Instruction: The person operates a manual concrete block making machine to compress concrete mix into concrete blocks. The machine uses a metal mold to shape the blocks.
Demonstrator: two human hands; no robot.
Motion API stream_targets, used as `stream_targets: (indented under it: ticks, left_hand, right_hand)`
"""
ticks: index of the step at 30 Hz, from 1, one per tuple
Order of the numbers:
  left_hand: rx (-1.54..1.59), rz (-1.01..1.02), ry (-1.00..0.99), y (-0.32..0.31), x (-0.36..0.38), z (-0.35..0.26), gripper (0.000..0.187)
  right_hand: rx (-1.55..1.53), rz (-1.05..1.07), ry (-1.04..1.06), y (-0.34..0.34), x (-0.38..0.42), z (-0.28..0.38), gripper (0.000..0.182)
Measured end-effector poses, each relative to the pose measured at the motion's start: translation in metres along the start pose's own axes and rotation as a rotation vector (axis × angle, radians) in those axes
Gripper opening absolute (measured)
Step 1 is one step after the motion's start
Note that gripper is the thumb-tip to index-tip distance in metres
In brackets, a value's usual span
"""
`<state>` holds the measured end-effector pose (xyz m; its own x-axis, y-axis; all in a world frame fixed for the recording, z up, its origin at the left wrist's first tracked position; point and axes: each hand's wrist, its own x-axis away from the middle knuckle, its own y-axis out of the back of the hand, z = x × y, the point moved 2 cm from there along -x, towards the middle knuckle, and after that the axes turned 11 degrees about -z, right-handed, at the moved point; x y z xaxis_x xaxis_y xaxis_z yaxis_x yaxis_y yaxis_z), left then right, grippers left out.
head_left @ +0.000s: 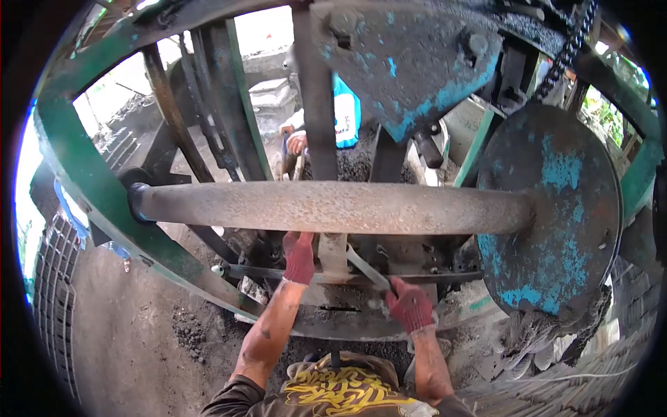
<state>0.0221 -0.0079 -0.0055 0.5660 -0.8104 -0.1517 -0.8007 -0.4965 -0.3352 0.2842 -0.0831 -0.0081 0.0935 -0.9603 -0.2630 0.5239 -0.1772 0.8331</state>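
Note:
A thick, worn horizontal metal pipe crosses the machine in front of me. My left hand, in a red knit glove, reaches up to the pipe's lower edge, left of a short upright metal post. The pipe hides its fingertips, so whether it grips anything does not show. My right hand, in a matching glove, is closed around the lower end of a flat grey metal bar. That bar slants up and left, its upper end beside the post, below the pipe.
A large round disc with flaking blue paint stands at the right. The green curved frame surrounds me. Above hangs a blue-black plate beside a chain. Beyond the frame, another person's hand shows near a blue-and-white sack.

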Motion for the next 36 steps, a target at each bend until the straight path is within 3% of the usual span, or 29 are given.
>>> stream_targets:
  ticks: [2,3,5,8,9,12,13,14,16,17,19,22,24,26,27,29,30,32,34,36]
  left_hand:
    - [0.191,0.021,-0.097,-0.009,-0.009,-0.013,0.044]
    - [0.196,0.01,-0.106,-0.013,-0.023,-0.021,0.044]
    - [-0.13,0.331,-0.477,-0.026,-0.048,-0.039,0.046]
    - [-0.127,0.436,-0.481,-0.029,-0.08,-0.017,0.046]
    - [0.132,0.474,-0.378,-0.035,-0.071,-0.033,0.051]
    - [0.023,0.453,-0.417,-0.045,-0.085,-0.012,0.054]
    - [0.744,0.562,0.097,-0.052,-0.083,-0.007,0.057]
    - [0.744,0.555,0.107,-0.052,-0.078,-0.002,0.057]
    - [0.7,0.637,-0.118,-0.056,-0.074,-0.009,0.059]
    - [0.702,0.626,-0.11,-0.057,-0.07,-0.009,0.059]
    - [0.333,0.462,-0.31,-0.058,-0.054,-0.03,0.047]
    - [0.224,0.489,-0.429,-0.059,-0.053,-0.037,0.046]
    - [0.325,0.547,-0.317,-0.059,-0.054,-0.04,0.047]
    - [0.963,0.724,0.105,-0.06,-0.054,-0.04,0.045]
    - [0.965,0.714,0.108,-0.058,-0.053,-0.04,0.045]
    - [0.238,0.506,-0.389,-0.056,-0.051,-0.04,0.056]
    - [0.234,0.508,-0.384,-0.056,-0.053,-0.033,0.056]
    - [0.874,0.658,0.026,-0.06,-0.062,-0.02,0.056]
    - [0.79,0.615,-0.015,-0.059,-0.061,-0.02,0.058]
    - [1.069,0.748,0.171,-0.058,-0.062,-0.023,0.052]
  right_hand:
    - [-0.062,0.064,-0.079,-0.012,0.011,0.0,0.038]
    - [-0.128,-0.036,-0.093,-0.021,0.016,-0.003,0.037]
    - [-0.164,-0.19,-0.086,-0.026,0.025,0.003,0.035]
    - [-0.134,-0.171,-0.099,-0.012,0.023,0.024,0.034]
    - [-0.138,-0.191,-0.077,-0.014,0.018,0.026,0.034]
    - [-0.087,-0.228,-0.092,-0.024,0.024,0.03,0.033]
    - [-0.084,-0.262,-0.104,-0.028,0.026,0.033,0.033]
    - [-0.075,-0.283,-0.118,-0.031,0.031,0.035,0.033]
    - [-0.126,-0.285,-0.167,-0.036,0.031,0.039,0.033]
    - [-0.176,-0.284,-0.216,-0.038,0.034,0.038,0.034]
    - [-0.184,-0.275,-0.229,-0.035,0.029,0.043,0.033]
    - [-0.236,-0.328,-0.146,-0.04,0.028,0.031,0.03]
    - [-0.366,-0.254,-0.202,-0.043,0.027,0.028,0.035]
    - [-0.43,-0.178,-0.25,-0.028,0.021,0.036,0.035]
    - [-0.494,-0.109,-0.304,-0.023,0.017,0.038,0.036]
    - [-0.516,-0.108,-0.282,-0.021,0.01,0.025,0.036]
    - [-0.547,-0.116,-0.255,-0.022,0.006,0.017,0.037]
    - [-0.421,-0.15,-0.172,-0.019,-0.006,0.005,0.038]
    - [-0.43,-0.082,-0.132,-0.001,-0.023,0.004,0.038]
    - [-0.454,-0.072,-0.019,0.003,-0.049,-0.014,0.034]
